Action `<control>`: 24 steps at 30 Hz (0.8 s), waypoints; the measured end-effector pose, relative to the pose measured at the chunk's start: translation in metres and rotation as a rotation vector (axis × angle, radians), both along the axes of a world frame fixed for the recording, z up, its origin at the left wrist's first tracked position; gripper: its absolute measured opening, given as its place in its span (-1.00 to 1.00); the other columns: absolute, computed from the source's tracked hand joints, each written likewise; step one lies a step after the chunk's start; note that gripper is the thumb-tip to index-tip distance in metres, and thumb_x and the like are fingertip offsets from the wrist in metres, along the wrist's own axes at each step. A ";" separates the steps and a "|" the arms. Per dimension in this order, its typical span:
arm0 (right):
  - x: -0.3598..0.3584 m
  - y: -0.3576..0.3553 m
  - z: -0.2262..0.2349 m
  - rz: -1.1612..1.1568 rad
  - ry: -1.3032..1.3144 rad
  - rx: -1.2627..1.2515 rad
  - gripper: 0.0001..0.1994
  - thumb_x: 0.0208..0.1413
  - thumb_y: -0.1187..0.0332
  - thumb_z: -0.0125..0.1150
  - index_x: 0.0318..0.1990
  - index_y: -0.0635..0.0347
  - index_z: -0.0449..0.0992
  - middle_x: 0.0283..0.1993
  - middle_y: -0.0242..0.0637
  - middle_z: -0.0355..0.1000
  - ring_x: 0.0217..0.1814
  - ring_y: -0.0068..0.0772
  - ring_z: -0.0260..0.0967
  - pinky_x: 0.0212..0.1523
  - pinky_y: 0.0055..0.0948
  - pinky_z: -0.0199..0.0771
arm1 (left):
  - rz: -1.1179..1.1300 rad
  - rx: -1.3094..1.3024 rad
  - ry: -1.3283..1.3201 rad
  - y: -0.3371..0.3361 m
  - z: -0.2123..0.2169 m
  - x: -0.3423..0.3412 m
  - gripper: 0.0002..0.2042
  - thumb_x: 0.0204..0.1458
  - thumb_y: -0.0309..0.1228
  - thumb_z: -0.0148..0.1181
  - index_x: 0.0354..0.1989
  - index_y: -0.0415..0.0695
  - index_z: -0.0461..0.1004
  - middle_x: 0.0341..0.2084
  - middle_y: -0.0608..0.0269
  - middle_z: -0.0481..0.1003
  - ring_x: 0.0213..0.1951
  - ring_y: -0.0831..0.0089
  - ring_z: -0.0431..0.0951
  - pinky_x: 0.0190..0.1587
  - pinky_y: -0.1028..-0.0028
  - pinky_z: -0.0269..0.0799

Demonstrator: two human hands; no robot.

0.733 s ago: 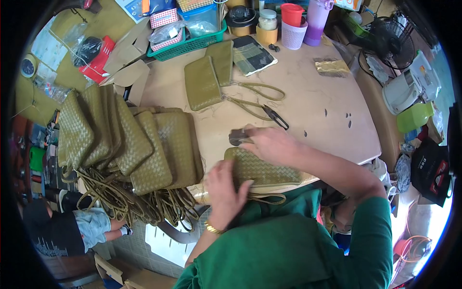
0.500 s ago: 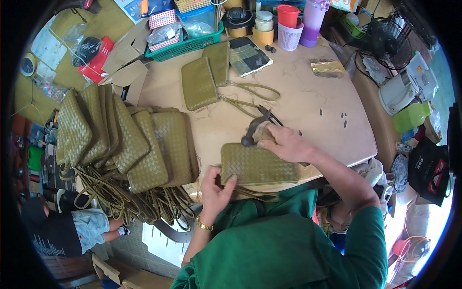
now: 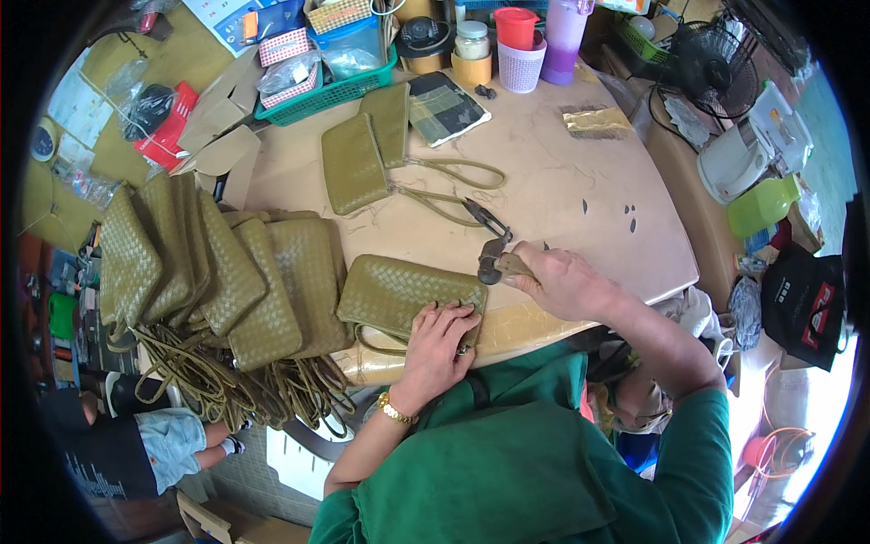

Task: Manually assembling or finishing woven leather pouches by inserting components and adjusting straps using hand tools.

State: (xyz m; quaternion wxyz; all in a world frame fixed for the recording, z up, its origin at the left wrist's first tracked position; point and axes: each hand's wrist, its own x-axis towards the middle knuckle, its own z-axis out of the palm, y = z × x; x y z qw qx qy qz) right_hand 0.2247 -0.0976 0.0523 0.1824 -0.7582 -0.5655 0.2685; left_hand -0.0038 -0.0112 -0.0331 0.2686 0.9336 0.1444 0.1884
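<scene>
A flat olive woven pouch (image 3: 399, 292) lies near the front edge of the table, its wrist strap at the side toward me. My left hand (image 3: 441, 335) rests on the pouch's right end with the fingers stretched over the weave. In my closed right hand (image 3: 562, 283) is a hammer (image 3: 490, 262), its dark head just beyond the pouch's right corner. A pair of black thread snips (image 3: 486, 216) lies on the table past the hammer head. Two smooth olive pouches (image 3: 353, 168) with wrist straps overlap farther back.
Several woven pouches (image 3: 263, 286) are piled at the left, straps hanging over the edge. A green basket (image 3: 326, 100), a plaid-covered pad (image 3: 444, 109), a jar (image 3: 471, 41) and cups (image 3: 519, 68) line the back. A fan (image 3: 716, 68) stands right; a person (image 3: 100, 444) is at lower left.
The woven pouch has turned and shifted left. My left hand has moved from its left edge onto its right end. My right hand and the hammer have moved off the pouch to the right.
</scene>
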 end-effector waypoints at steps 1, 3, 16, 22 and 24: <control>-0.004 -0.001 0.000 0.024 -0.047 -0.030 -0.60 0.25 0.14 0.03 0.04 0.30 0.27 -0.17 0.20 0.45 -0.05 0.27 0.40 -0.06 0.02 0.41 | -0.003 -0.004 0.002 0.000 0.000 0.002 -0.53 -0.30 -0.47 0.30 -0.08 -0.10 0.45 -0.01 0.18 0.45 0.11 0.16 0.38 0.24 0.07 0.15; -0.015 0.000 -0.008 -0.040 -0.062 -0.030 -0.60 0.25 0.12 0.03 0.03 0.29 0.28 -0.19 0.18 0.46 -0.07 0.26 0.42 -0.07 0.04 0.41 | 0.004 -0.001 0.012 0.002 0.001 0.005 -0.54 -0.29 -0.47 0.29 -0.08 -0.10 0.45 -0.05 0.18 0.45 0.06 0.14 0.40 0.22 0.08 0.18; -0.015 -0.004 -0.029 0.016 -0.191 0.003 -0.63 0.23 0.13 0.06 -0.01 0.26 0.33 -0.25 0.07 0.50 -0.18 0.17 0.48 -0.14 0.01 0.46 | -0.006 0.007 -0.056 -0.006 -0.004 0.007 -0.58 -0.29 -0.50 0.26 -0.13 -0.12 0.46 -0.08 0.18 0.45 0.00 0.15 0.42 0.18 0.12 0.21; -0.027 0.006 -0.020 0.074 -0.187 -0.183 -0.61 0.22 0.10 0.05 -0.05 0.28 0.34 -0.24 0.09 0.50 -0.18 0.19 0.48 -0.12 0.03 0.46 | -0.400 -0.391 -0.051 -0.028 0.002 0.004 -0.53 -0.10 -0.39 0.32 0.06 -0.11 0.43 0.04 0.13 0.40 0.15 0.09 0.34 0.19 0.04 0.15; -0.019 0.008 -0.017 0.071 -0.189 -0.207 -0.61 0.23 0.10 0.05 -0.06 0.29 0.35 -0.23 0.09 0.50 -0.18 0.20 0.48 -0.11 0.03 0.46 | -0.106 -0.130 -0.047 -0.009 0.024 0.002 -0.53 -0.08 -0.36 0.30 0.07 -0.11 0.41 0.07 0.11 0.38 0.17 0.08 0.31 0.21 0.03 0.12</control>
